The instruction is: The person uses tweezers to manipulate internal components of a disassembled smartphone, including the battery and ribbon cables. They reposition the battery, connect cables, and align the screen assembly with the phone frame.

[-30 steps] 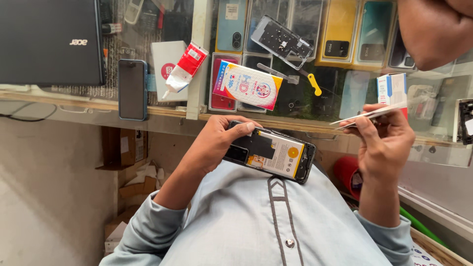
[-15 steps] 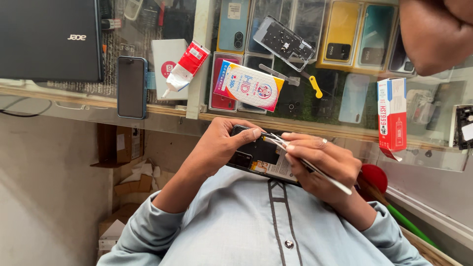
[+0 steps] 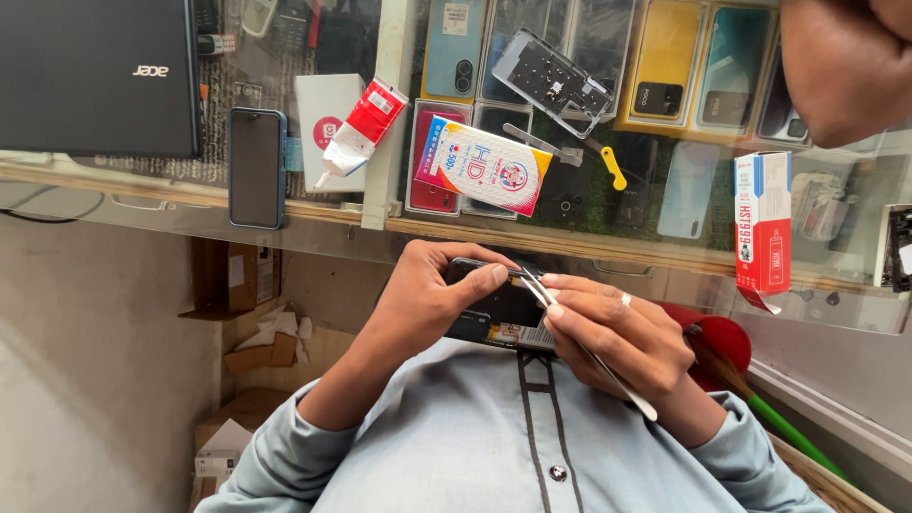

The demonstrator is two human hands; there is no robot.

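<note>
Opened phone [image 3: 494,309] in the grip: black, with a yellow-and-white battery label below the fingers; tweezers [image 3: 589,356] across it: silver; sleeves beneath: pale blue, dark placket trim; glue tube [image 3: 361,128] above the grip: red and white; carton [image 3: 763,223] to the side: red and white; pry tool [image 3: 613,169]: yellow.

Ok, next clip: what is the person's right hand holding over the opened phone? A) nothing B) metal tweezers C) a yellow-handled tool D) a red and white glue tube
B: the right hand grips slim metal tweezers whose tips meet the opened phone that the left hand steadies; the glue tube and the yellow-handled tool lie on the glass counter.
</note>
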